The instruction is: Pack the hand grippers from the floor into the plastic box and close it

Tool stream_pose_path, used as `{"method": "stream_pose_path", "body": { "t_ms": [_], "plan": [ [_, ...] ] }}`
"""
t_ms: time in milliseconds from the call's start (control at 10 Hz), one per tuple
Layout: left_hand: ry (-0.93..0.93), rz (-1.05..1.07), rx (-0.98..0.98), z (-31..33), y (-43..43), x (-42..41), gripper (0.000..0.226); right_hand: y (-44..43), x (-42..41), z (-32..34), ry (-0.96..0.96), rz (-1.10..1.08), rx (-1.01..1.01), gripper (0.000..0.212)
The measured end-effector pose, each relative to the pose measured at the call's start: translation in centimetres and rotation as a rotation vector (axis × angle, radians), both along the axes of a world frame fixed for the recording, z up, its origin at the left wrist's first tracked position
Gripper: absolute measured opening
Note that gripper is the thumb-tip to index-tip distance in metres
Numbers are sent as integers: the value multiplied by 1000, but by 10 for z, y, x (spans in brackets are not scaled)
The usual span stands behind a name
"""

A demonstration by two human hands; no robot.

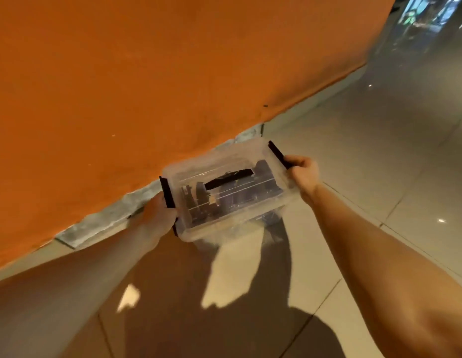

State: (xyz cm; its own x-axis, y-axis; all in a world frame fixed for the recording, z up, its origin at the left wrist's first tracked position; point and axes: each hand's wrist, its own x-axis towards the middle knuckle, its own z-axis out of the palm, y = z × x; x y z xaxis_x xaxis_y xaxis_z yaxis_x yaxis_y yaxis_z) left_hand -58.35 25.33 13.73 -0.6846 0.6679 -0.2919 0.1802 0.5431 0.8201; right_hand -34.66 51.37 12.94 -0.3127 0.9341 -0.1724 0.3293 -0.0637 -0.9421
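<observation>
A clear plastic box with its lid on sits between my hands, close to the foot of an orange wall. A black carry handle lies across the lid. Dark hand grippers show through the clear plastic inside. My left hand grips the box's left end at its black latch. My right hand grips the right end at the other black latch. Whether the box rests on the floor or is lifted I cannot tell.
The orange wall fills the upper left, with a grey skirting strip along its base. Pale glossy floor tiles spread to the right and toward me, crossed by the shadows of my arms.
</observation>
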Motion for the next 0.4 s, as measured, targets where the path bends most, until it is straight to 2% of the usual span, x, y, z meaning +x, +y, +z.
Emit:
{"method": "stream_pose_path", "body": {
  "t_ms": [100, 200, 300, 400],
  "plan": [
    [-32, 131, 54, -10, 12, -3, 24, 28, -23, -10, -32, 61, 49, 62],
    [-103, 310, 108, -13, 28, 5, 33, 29, -27, -30, -53, -157, -53, 55],
    [-95, 388, 52, -12, 30, 20, 28, 5, -25, -36, -126, -308, -181, 63],
    [-77, 390, -61, 9, 26, 30, 55, -5, -12, -9, -99, -319, -224, 61]
  ]
}}
